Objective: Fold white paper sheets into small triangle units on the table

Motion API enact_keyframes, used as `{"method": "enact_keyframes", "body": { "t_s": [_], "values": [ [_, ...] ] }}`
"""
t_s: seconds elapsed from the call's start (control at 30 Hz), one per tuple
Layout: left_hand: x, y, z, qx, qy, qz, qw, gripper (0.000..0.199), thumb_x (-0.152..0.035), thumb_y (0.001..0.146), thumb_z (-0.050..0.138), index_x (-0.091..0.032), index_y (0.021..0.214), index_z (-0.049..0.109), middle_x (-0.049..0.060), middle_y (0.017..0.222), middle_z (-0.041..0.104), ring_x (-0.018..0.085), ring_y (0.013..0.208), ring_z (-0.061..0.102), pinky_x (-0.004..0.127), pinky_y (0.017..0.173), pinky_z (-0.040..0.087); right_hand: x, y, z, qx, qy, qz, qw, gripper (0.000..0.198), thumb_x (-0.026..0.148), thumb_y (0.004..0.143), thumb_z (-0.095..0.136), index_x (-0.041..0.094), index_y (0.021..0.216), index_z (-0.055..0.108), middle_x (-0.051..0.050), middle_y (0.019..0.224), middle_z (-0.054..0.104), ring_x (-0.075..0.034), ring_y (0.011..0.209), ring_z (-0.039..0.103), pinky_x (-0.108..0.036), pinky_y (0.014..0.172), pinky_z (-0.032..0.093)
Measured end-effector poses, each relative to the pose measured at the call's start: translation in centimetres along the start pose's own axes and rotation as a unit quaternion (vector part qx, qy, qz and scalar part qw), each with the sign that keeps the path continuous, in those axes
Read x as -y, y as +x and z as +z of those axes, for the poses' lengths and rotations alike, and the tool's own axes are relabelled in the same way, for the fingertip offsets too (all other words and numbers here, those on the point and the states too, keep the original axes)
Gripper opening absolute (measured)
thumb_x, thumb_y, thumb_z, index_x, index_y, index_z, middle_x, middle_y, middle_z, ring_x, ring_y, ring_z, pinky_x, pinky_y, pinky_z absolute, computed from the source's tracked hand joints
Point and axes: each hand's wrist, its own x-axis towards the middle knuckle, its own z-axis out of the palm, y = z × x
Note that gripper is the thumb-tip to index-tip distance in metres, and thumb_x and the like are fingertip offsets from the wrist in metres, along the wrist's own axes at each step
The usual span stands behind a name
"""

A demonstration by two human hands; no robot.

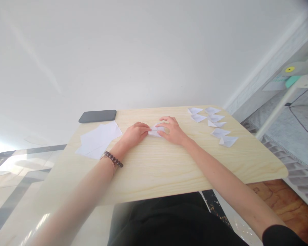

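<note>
A small folded white paper [154, 130] lies on the table between my hands. My left hand [136, 134] has its fingers together, with the tips gripping the left end of the paper. At the right side, my right hand [172, 131] curves over the same paper with thumb and fingers apart; the thumb and index finger rest on it. Part of the paper's far side is hidden under those fingers. A dark beaded bracelet [114, 159] circles my left wrist.
Several folded paper boats [215, 118] stand at the right of the wooden table [154, 174]. Flat white sheets [99, 140] lie left of my hands, with a dark phone [99, 116] behind them. A wall [149, 54] borders the far edge. A white metal frame [279, 102] stands beyond the right side.
</note>
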Motion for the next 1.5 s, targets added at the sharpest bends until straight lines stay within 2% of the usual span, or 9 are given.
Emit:
{"method": "enact_keyframes", "body": {
  "t_s": [0.1,0.23,0.47,0.63,0.83,1.0,1.13,1.3,1.5],
  "values": [
    [0.0,-0.1,0.0,0.010,0.031,-0.005,0.999,0.031,-0.025,0.084,0.038,-0.022,0.101,0.063,0.005,0.109,0.059,0.019,0.102,0.050,0.033,0.087,0.043,0.5,-0.1,-0.3,0.039,-0.006,-0.019,0.999,0.022,0.039,0.077,0.053,0.026,0.090,0.066,-0.005,0.118,0.049,-0.024,0.112,0.036,-0.041,0.095,0.026],
    [-0.2,-0.1,-0.1,0.023,0.057,0.026,0.998,0.032,-0.028,0.086,0.036,-0.022,0.105,0.061,0.004,0.114,0.057,0.019,0.105,0.049,0.034,0.089,0.042,0.5,0.0,-0.2,0.088,0.005,-0.045,0.995,0.027,0.045,0.075,0.055,0.026,0.090,0.066,-0.004,0.104,0.058,-0.021,0.102,0.044,-0.039,0.091,0.028],
    [-0.9,-0.1,-0.3,0.054,0.079,0.059,0.994,0.034,-0.030,0.089,0.032,-0.022,0.113,0.055,0.002,0.120,0.054,0.020,0.113,0.044,0.035,0.095,0.038,-0.5,0.3,0.0,0.057,-0.029,-0.028,0.998,0.017,0.029,0.081,0.050,0.022,0.086,0.065,-0.003,0.095,0.064,-0.018,0.092,0.051,-0.035,0.083,0.030],
    [-1.0,-0.1,-0.1,0.059,0.099,0.038,0.993,0.037,-0.033,0.089,0.031,-0.018,0.116,0.052,0.007,0.124,0.050,0.020,0.115,0.042,0.036,0.098,0.034,-0.4,0.2,-0.5,0.054,-0.032,-0.042,0.997,0.015,0.031,0.080,0.053,0.024,0.083,0.066,-0.002,0.097,0.063,-0.019,0.095,0.049,-0.035,0.085,0.027],
    [-1.1,-0.1,-0.3,0.068,0.104,0.048,0.991,0.037,-0.033,0.088,0.032,-0.018,0.117,0.050,0.008,0.123,0.049,0.021,0.115,0.042,0.038,0.096,0.034,-0.9,0.4,-0.2,0.052,0.005,0.007,0.999,0.027,0.035,0.084,0.044,0.019,0.073,0.063,-0.004,0.084,0.061,-0.016,0.079,0.049,-0.031,0.074,0.032],
    [-1.8,-0.2,-0.4,0.066,0.126,0.071,0.987,0.034,-0.030,0.088,0.033,-0.020,0.114,0.052,0.008,0.116,0.053,0.022,0.112,0.044,0.037,0.094,0.036,-1.2,0.4,0.4,0.018,0.014,0.066,0.998,0.029,0.031,0.086,0.037,0.017,0.066,0.052,-0.003,0.071,0.050,-0.014,0.069,0.047,-0.026,0.067,0.035],
    [-2.7,-0.2,-0.4,0.080,0.148,0.067,0.983,0.034,-0.027,0.087,0.033,-0.020,0.116,0.050,0.008,0.105,0.057,0.021,0.098,0.053,0.035,0.086,0.041,-1.3,0.5,0.6,0.000,-0.020,0.107,0.994,0.027,0.031,0.086,0.036,0.018,0.067,0.050,-0.004,0.073,0.048,-0.014,0.069,0.046,-0.027,0.067,0.035],
    [-3.4,-0.2,-0.5,0.091,0.170,0.065,0.979,0.041,-0.024,0.087,0.033,-0.024,0.128,0.038,0.006,0.099,0.058,0.019,0.085,0.056,0.032,0.077,0.043,-1.3,0.5,0.7,0.021,-0.054,0.103,0.993,0.026,0.032,0.086,0.037,0.018,0.069,0.051,-0.004,0.074,0.051,-0.016,0.074,0.047,-0.028,0.070,0.034],
    [-3.2,-0.2,-0.6,0.090,0.187,0.097,0.974,0.038,-0.022,0.087,0.034,-0.027,0.123,0.046,0.007,0.098,0.055,0.017,0.088,0.053,0.031,0.078,0.042,-1.6,0.5,0.9,0.028,-0.073,0.106,0.991,0.022,0.034,0.082,0.043,0.018,0.070,0.051,-0.004,0.078,0.055,-0.017,0.077,0.049,-0.028,0.072,0.035]
  ]
}}
